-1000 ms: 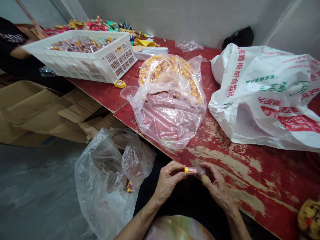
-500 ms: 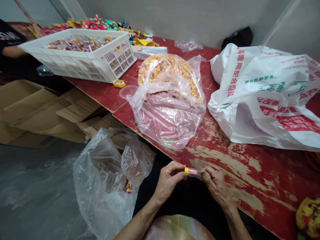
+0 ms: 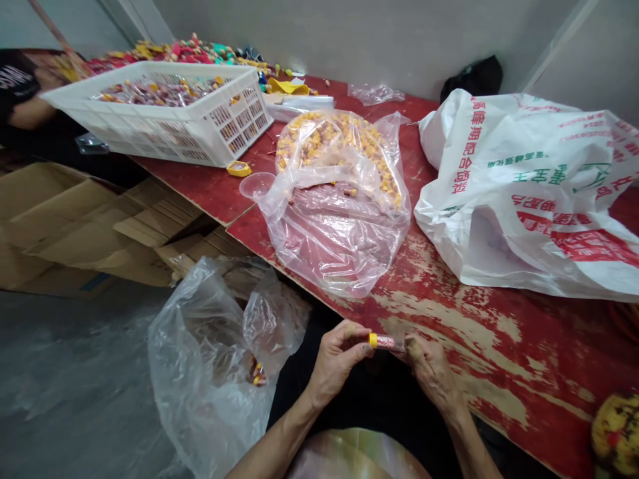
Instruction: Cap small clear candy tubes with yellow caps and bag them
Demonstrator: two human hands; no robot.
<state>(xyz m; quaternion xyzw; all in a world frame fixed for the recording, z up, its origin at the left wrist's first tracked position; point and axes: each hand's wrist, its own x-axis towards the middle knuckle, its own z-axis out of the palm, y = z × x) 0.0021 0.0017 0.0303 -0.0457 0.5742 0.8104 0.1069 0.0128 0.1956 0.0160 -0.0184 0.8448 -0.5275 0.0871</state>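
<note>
A small clear tube (image 3: 387,342) with a yellow cap and red print lies level between my two hands, just off the near edge of the worn red table (image 3: 464,332). My left hand (image 3: 337,362) pinches its yellow-capped end. My right hand (image 3: 430,372) is closed round the other end. Beyond them lies an open clear bag (image 3: 339,193) with several yellow-and-red pieces in its far half. By my left knee stands another clear bag (image 3: 214,359) with a few tubes at the bottom.
A big white printed plastic bag (image 3: 529,193) covers the table's right part. A white crate (image 3: 164,110) of wrapped pieces stands far left, with another person's arm (image 3: 27,113) behind it. Flattened cardboard (image 3: 94,226) lies on the floor at left. A clear cup (image 3: 255,186) and yellow cap (image 3: 239,168) sit near the crate.
My right hand's fingers have curled in and slid leftward along the tube, covering more of its end. My left hand has stayed put.
</note>
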